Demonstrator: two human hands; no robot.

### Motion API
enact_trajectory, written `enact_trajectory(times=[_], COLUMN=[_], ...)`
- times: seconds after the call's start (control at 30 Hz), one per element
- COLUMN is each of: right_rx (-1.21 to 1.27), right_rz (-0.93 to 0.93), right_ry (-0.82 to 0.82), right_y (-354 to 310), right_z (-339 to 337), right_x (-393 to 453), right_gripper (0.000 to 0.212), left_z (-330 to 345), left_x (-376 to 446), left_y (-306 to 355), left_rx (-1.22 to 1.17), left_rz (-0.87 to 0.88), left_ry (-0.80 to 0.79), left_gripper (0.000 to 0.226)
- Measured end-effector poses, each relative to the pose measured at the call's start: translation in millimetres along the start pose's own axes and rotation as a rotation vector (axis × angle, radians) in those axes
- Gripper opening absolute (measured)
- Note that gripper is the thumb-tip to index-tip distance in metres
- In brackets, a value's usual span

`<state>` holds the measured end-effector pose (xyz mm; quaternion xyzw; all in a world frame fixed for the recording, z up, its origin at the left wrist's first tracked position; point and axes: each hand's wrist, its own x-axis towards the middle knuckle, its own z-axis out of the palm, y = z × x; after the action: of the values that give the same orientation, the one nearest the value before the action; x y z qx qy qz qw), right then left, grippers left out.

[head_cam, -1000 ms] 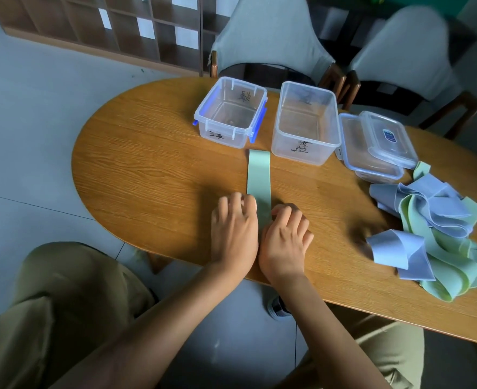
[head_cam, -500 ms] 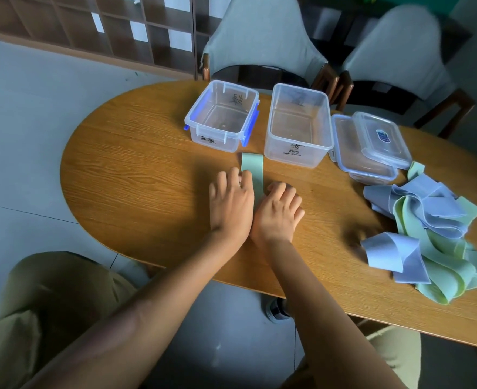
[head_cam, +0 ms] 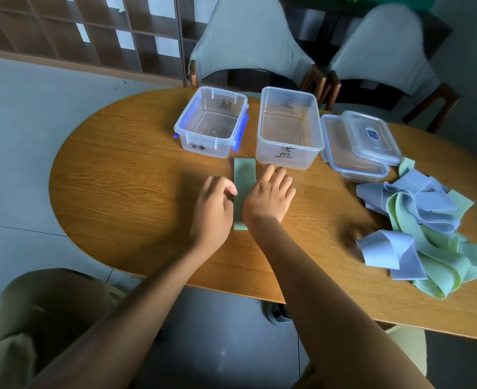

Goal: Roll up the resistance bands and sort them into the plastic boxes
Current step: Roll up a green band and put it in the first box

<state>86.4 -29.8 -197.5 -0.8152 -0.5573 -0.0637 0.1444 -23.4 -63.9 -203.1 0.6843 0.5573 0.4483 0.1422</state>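
Note:
A pale green resistance band (head_cam: 244, 178) lies flat and unrolled on the wooden table (head_cam: 133, 178), running from in front of the boxes back towards me. My left hand (head_cam: 214, 209) rests at its left edge with fingers loosely curled. My right hand (head_cam: 269, 195) lies flat, fingers apart, over its right edge. Behind the band stand two clear plastic boxes, both with nothing in them. One has blue clips (head_cam: 181, 127). The other is larger and has a handwritten label (head_cam: 289, 160). A tangled pile of blue and green bands (head_cam: 428, 220) lies at the right.
Two clear lids (head_cam: 372, 136) are stacked right of the larger box. Two grey-backed chairs (head_cam: 248, 37) (head_cam: 377, 46) stand behind the table, and a wooden shelf unit (head_cam: 77, 29) at the back left. The table's rounded end is at the left; its near edge is close to my knees.
My hands slid forward along the green band towards the boxes, then parted to either side. The band's near end now shows, lying flat between them.

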Motion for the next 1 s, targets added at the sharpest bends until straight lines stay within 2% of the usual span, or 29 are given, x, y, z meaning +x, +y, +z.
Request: enact_trajectory(times=[0.2,0.33,0.43,0.6,0.67,0.87,1.0], right_rx=[-0.016,0.048,0.22,0.708,0.816,0.894,0.927], right_rz=[0.005,0.044,0.114,0.19,0.192,0.141,0.131], right_ry=[0.025,0.015,-0.007,-0.038,-0.086,-0.206,-0.237], right_y=[-8.0,-9.9,-7.0,22.2,35.3,55.4,56.5], right_z=[5.0,6.5,7.1,-11.3,-24.4,-43.7,-49.4], right_x=[14.2,18.3,19.5,15.9,2.9,-55.9,-80.4], right_gripper=[0.036,0.03,0.024,0.014,0.011,0.008,0.02], left_z=[-21.5,-20.2,-17.1,-15.7,-15.4,-10.5,-9.7], left_x=[-42.6,-43.4,-37.7,-34.0,-34.4,-38.4,-40.1], left_y=[6.4,7.7,5.6,2.5,3.3,12.2,17.5], left_rx=[-0.01,0.017,0.044,0.003,0.0,0.055,0.068], left_rz=[0.022,0.033,0.028,0.002,-0.012,-0.041,-0.064], left_ry=[-0.149,-0.175,-0.173,-0.151,-0.141,-0.079,-0.052], left_gripper=[0.023,0.02,0.02,0.022,0.022,0.023,0.027])
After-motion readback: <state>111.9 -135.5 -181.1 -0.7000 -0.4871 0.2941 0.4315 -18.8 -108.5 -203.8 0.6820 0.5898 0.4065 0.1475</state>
